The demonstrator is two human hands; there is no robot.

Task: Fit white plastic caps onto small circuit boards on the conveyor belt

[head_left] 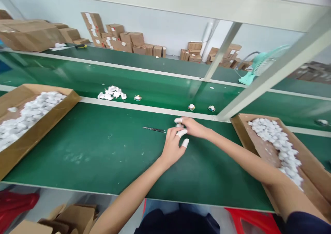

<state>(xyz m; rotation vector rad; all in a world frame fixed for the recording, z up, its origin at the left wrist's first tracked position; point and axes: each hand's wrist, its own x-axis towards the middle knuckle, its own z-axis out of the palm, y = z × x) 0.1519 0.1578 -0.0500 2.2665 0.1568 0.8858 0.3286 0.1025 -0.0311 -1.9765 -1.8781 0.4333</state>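
Both hands meet over the bench, with white finger cots on some fingertips. My right hand (195,128) is closed around a small white part (179,125), mostly hidden by the fingers. Just in front, my left hand (173,147) has its thumb and forefinger apart, and its other fingers reach toward the same part. Whether they touch it I cannot tell. A pair of dark tweezers (154,129) lies on the green bench top (116,148), one end close to my left hand's fingers.
Cardboard trays of white parts stand left (51,123) and right (243,132). Beyond the pale rail (124,105) lie a white pile (112,93) and small assemblies, one a circuit board (138,98). A metal post (269,68) slants near a green fan (261,63).
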